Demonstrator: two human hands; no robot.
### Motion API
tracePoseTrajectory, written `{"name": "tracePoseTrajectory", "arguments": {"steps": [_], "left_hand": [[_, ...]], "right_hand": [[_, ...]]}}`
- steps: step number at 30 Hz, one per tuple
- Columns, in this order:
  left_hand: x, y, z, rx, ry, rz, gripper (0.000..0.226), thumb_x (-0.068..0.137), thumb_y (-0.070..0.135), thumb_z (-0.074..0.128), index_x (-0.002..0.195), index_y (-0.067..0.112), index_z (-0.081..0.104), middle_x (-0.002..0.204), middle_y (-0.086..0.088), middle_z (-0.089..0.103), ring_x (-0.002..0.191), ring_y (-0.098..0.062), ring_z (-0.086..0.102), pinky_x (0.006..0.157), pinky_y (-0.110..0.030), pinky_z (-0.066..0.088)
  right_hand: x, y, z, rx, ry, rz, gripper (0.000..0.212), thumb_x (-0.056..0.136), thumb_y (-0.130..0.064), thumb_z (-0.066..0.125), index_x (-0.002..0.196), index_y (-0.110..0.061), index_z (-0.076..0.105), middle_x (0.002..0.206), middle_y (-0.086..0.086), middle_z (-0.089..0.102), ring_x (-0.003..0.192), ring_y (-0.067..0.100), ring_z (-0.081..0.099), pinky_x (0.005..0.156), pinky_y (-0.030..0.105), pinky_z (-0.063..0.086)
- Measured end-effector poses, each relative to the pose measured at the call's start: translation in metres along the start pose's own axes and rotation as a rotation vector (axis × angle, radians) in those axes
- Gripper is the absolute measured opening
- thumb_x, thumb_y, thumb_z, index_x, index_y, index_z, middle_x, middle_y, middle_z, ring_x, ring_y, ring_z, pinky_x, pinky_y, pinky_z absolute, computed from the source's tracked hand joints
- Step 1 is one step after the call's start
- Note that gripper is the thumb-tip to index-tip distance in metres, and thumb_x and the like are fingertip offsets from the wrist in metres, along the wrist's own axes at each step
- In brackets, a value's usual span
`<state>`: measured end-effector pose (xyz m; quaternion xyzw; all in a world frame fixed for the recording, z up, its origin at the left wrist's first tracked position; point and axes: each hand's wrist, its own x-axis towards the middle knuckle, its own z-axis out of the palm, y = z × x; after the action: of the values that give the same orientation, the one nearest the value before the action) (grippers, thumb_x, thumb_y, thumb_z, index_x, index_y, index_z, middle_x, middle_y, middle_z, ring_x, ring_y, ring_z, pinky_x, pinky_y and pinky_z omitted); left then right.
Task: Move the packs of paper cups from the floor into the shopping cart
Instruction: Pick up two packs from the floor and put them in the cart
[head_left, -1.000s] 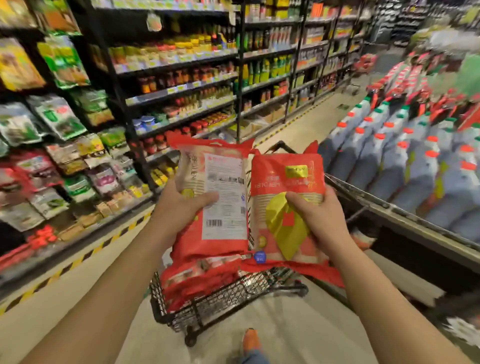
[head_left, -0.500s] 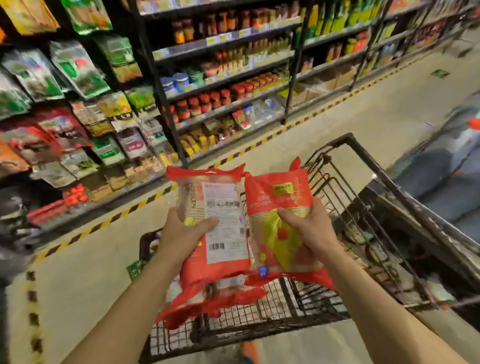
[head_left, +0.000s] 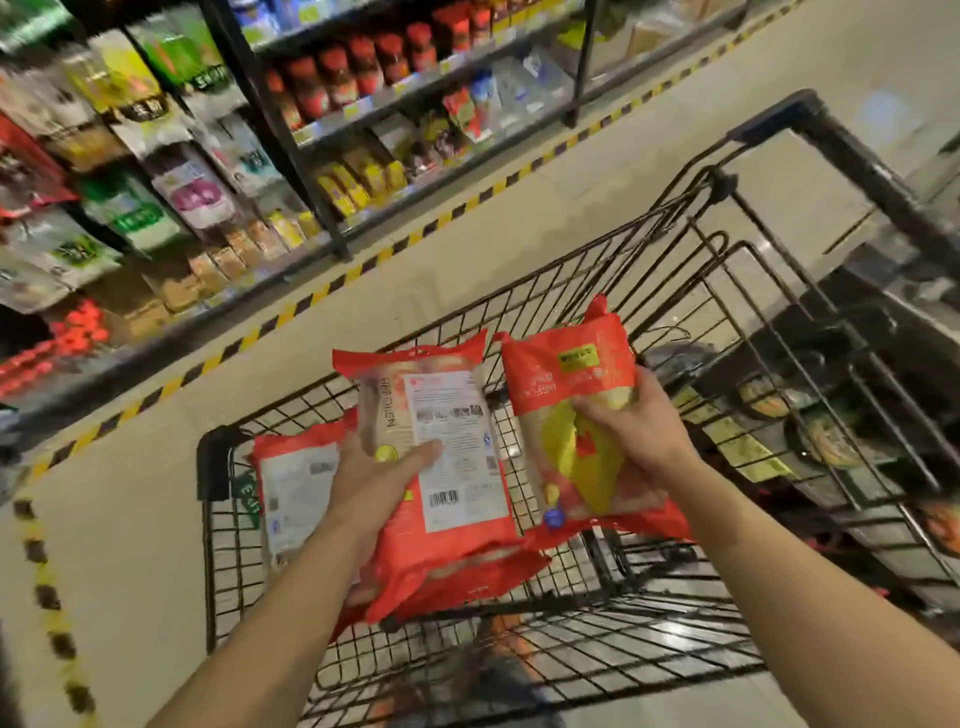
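My left hand (head_left: 371, 480) grips a red pack of paper cups (head_left: 457, 467), its white label side up, over the near end of the black wire shopping cart (head_left: 597, 291). My right hand (head_left: 631, 434) grips a second red pack of cups (head_left: 566, 374) with a yellow print, held just to the right of the first. Both packs hang above the cart's basket. A third red pack (head_left: 298, 483) leans inside the cart at its near left corner, partly hidden by my left forearm.
Store shelves (head_left: 322, 119) packed with jars and bags run along the left behind a yellow-black floor stripe (head_left: 332, 288). A dark display stand with bowls (head_left: 810, 431) crowds the cart's right side. Pale floor lies to the left and beyond the cart.
The view has tipped down and both hands have lowered the two packs toward the cart's basket. The third pack in the cart's near left corner has come into sight.
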<state>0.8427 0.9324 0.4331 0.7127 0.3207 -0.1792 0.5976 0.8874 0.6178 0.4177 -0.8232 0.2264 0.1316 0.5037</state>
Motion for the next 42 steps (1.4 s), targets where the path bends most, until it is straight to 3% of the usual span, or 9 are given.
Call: {"name": "tracePoseTrajectory", "arguments": {"steps": [3, 5, 9, 13, 17, 21, 25, 37, 42], "left_hand": [[0.011, -0.018, 0.002, 0.026, -0.006, -0.017, 0.09, 0.073, 0.031, 0.1, 0.147, 0.034, 0.048, 0.125, 0.0, 0.081, 0.098, -0.019, 0.084, 0.079, -0.04, 0.068], [0.018, -0.026, 0.001, 0.011, 0.019, -0.054, 0.095, 0.074, 0.034, 0.099, 0.152, 0.03, 0.045, 0.125, -0.002, 0.08, 0.099, -0.023, 0.083, 0.087, -0.046, 0.067], [0.034, -0.039, 0.001, 0.116, 0.004, -0.029, 0.106, 0.051, 0.071, 0.099, 0.141, 0.035, 0.057, 0.123, 0.003, 0.082, 0.103, -0.023, 0.083, 0.095, -0.053, 0.064], [0.037, -0.041, 0.008, 0.207, -0.022, 0.059, 0.063, 0.074, 0.046, 0.098, 0.126, 0.033, 0.065, 0.119, 0.005, 0.082, 0.109, -0.018, 0.08, 0.101, -0.048, 0.062], [0.042, -0.042, 0.014, 0.253, 0.038, 0.161, 0.112, 0.069, 0.055, 0.098, 0.156, 0.026, 0.033, 0.141, 0.005, 0.066, 0.129, -0.021, 0.065, 0.113, -0.05, 0.053], [0.042, -0.041, 0.019, 0.248, 0.027, 0.178, 0.091, 0.079, 0.042, 0.094, 0.147, 0.038, 0.034, 0.125, 0.016, 0.066, 0.122, -0.016, 0.066, 0.099, -0.034, 0.05], [0.042, -0.039, 0.017, 0.24, 0.03, 0.19, 0.1, 0.079, 0.045, 0.094, 0.158, 0.031, 0.035, 0.121, 0.021, 0.066, 0.121, -0.015, 0.067, 0.097, -0.034, 0.05], [0.037, -0.038, 0.017, 0.257, 0.077, 0.162, 0.096, 0.08, 0.041, 0.092, 0.159, 0.031, 0.038, 0.112, 0.029, 0.063, 0.112, -0.015, 0.069, 0.082, -0.03, 0.053], [0.033, -0.037, 0.019, 0.253, 0.091, 0.169, 0.1, 0.083, 0.038, 0.092, 0.163, 0.031, 0.031, 0.106, 0.036, 0.055, 0.094, 0.011, 0.057, 0.082, -0.03, 0.05]], "right_hand": [[0.018, 0.015, 0.01, -0.021, -0.027, 0.017, 0.084, 0.066, -0.057, 0.093, 0.132, -0.03, 0.049, 0.12, 0.002, 0.073, 0.105, 0.026, 0.075, 0.097, 0.054, 0.062], [0.029, 0.022, 0.016, -0.069, -0.03, 0.015, 0.081, 0.076, -0.049, 0.092, 0.139, -0.024, 0.048, 0.121, 0.003, 0.071, 0.106, 0.027, 0.073, 0.098, 0.052, 0.061], [0.048, 0.044, 0.033, -0.087, -0.029, 0.052, 0.086, 0.081, -0.048, 0.09, 0.149, -0.021, 0.044, 0.126, 0.004, 0.069, 0.111, 0.027, 0.071, 0.101, 0.052, 0.059], [0.065, 0.066, 0.054, -0.064, -0.062, 0.106, 0.087, 0.081, -0.047, 0.09, 0.15, -0.021, 0.043, 0.127, 0.004, 0.069, 0.111, 0.028, 0.072, 0.102, 0.052, 0.059], [0.076, 0.087, 0.075, -0.072, -0.067, 0.133, 0.086, 0.078, -0.048, 0.092, 0.147, -0.02, 0.048, 0.123, 0.005, 0.073, 0.105, 0.026, 0.074, 0.1, 0.051, 0.06], [0.078, 0.097, 0.087, -0.114, -0.087, 0.119, 0.086, 0.081, -0.047, 0.09, 0.15, -0.02, 0.046, 0.119, 0.001, 0.069, 0.104, 0.024, 0.07, 0.096, 0.043, 0.059], [0.079, 0.105, 0.096, -0.165, -0.101, 0.1, 0.087, 0.08, -0.049, 0.09, 0.149, -0.019, 0.047, 0.119, 0.001, 0.067, 0.104, 0.024, 0.068, 0.09, 0.036, 0.055], [0.08, 0.127, 0.11, -0.385, -0.106, 0.143, 0.086, 0.083, -0.053, 0.086, 0.145, -0.011, 0.044, 0.138, 0.016, 0.063, 0.125, 0.037, 0.065, 0.103, 0.044, 0.054], [0.076, 0.121, 0.109, -0.433, -0.114, 0.156, 0.094, 0.087, -0.054, 0.082, 0.155, -0.009, 0.035, 0.148, 0.017, 0.055, 0.134, 0.038, 0.061, 0.109, 0.049, 0.053]]}}
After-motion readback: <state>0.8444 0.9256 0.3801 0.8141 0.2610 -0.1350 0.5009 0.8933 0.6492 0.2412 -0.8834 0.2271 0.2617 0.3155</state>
